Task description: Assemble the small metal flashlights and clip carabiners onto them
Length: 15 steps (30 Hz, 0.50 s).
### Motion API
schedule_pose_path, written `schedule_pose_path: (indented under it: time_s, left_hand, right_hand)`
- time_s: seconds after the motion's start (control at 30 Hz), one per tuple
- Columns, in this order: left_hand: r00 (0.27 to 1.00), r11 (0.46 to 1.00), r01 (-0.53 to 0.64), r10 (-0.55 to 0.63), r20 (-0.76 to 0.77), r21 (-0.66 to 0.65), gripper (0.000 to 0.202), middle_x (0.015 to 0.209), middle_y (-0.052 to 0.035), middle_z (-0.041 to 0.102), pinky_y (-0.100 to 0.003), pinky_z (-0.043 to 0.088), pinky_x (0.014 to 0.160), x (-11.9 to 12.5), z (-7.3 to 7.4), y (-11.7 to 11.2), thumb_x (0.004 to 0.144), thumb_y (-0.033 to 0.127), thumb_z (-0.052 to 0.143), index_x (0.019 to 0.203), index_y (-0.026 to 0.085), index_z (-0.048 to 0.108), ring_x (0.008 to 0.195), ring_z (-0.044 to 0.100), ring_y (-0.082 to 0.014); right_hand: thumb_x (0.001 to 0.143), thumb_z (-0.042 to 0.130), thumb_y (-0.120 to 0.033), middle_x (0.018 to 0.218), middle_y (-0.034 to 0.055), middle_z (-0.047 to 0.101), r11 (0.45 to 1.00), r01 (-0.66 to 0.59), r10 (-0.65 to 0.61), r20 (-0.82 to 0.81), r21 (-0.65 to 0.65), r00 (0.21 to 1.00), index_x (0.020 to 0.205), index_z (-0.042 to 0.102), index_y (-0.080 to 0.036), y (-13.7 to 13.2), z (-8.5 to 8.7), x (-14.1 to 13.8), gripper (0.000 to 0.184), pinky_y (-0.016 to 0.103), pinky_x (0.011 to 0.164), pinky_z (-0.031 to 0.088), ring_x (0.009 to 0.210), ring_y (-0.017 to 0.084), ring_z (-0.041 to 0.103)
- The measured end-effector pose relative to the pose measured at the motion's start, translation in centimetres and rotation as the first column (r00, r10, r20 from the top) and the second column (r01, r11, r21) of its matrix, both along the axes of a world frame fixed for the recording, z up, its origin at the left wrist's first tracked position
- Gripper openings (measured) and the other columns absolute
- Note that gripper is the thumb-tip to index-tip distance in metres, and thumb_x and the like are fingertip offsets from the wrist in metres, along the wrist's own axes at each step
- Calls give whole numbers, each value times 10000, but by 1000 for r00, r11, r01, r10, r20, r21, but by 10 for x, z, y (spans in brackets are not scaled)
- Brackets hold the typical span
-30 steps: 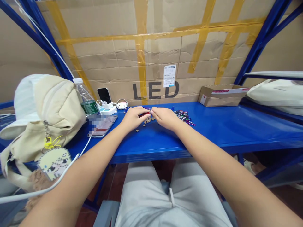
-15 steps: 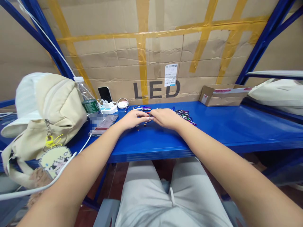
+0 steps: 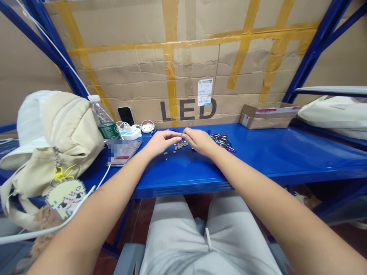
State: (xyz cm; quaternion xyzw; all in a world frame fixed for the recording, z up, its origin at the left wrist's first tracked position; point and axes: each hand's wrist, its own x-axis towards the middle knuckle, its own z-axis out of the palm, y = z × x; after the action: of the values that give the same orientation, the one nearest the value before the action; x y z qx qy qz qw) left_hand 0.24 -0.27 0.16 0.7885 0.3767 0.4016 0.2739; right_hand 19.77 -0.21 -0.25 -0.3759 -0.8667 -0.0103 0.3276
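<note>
My left hand is above the blue table with its thumb and fingers closed toward each other at the tips. My right hand faces it, fingers bent and pinched, its tips almost meeting the left ones. Whatever sits between the fingertips is too small and hidden to name. Below and between the hands lie several small round brownish-gold pieces, a few of them nearer to me. Just right of my right hand is a pile of thin, shiny, multicoloured pieces. More slim coloured pieces lie behind my fingers, partly covered.
On the left of the blue table are a cream bag, a plastic bottle, a phone with a cable, and a white power strip. An open cardboard box stands at the back right. Taped cardboard forms the back wall.
My fingertips have risen and drawn slightly apart, so more of the small round pieces between my hands show. The whole view has shifted slightly.
</note>
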Motion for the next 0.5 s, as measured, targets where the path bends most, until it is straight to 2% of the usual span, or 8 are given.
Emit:
schedule_pose_path:
  time_s: [0.07, 0.13, 0.2, 0.27, 0.33, 0.4, 0.5]
  left_hand:
    - [999, 998, -34, 33, 17, 57, 399, 948, -90, 738, -371, 524, 856, 3, 1, 1, 727, 457, 700, 970, 141, 720, 885, 676, -226]
    - [998, 990, -60, 59, 10, 131, 398, 976, -94, 732, -366, 523, 862, 4, 2, 4, 721, 442, 715, 982, 142, 708, 903, 671, -224]
    - [995, 974, -97, 103, -18, 206, 371, 1035, -93, 718, -359, 513, 885, 1, 2, 10, 777, 431, 670, 1022, 154, 694, 948, 660, -217]
    - [975, 945, -168, 201, -95, 279, 317, 1077, -89, 705, -362, 502, 902, -6, 1, 19, 859, 401, 577, 1042, 166, 687, 978, 646, -213]
    - [915, 910, -236, 326, -236, 341, 256, 1049, -92, 709, -375, 496, 902, -16, -3, 31, 865, 319, 564, 1020, 160, 693, 959, 645, -224]
    - [828, 895, -275, 407, -386, 352, 262, 1091, -106, 696, -388, 480, 926, -27, -8, 42, 847, 264, 575, 1059, 154, 683, 995, 637, -244]
    - [667, 860, -369, 509, -544, 352, 326, 1195, -106, 652, -400, 454, 958, -42, -16, 54, 840, 278, 580, 1141, 180, 657, 1112, 586, -279]
  right_hand:
    - [943, 367, -402, 739, 29, 606, 986, -68, 41, -172, -154, 984, 795, 501, -193, 1, 0, -3, 288, 255, 629, 351, 685, 158, 531]
    - [918, 398, -416, 649, -12, 549, 940, -149, 51, -306, -307, 951, 752, 471, -201, 3, 2, -4, 281, 247, 594, 362, 605, 134, 490]
    - [901, 418, -416, 613, -31, 518, 918, -145, -2, -368, -370, 930, 739, 463, -204, 7, 4, -1, 270, 246, 571, 362, 561, 120, 457]
    - [889, 437, -400, 635, -20, 535, 946, -2, -125, -371, -323, 920, 719, 459, -204, 13, 6, 7, 260, 252, 580, 361, 585, 125, 467]
    - [879, 453, -374, 681, 11, 572, 949, 218, -285, -324, -228, 902, 697, 453, -204, 21, 7, 18, 249, 264, 592, 356, 639, 147, 499]
    - [880, 442, -362, 728, 46, 611, 903, 378, -418, -213, -204, 883, 710, 480, -200, 29, 6, 30, 237, 276, 584, 354, 667, 174, 529]
    - [878, 444, -321, 835, 103, 667, 835, 499, -509, 20, -233, 861, 757, 559, -181, 36, 3, 43, 218, 290, 619, 385, 745, 214, 586]
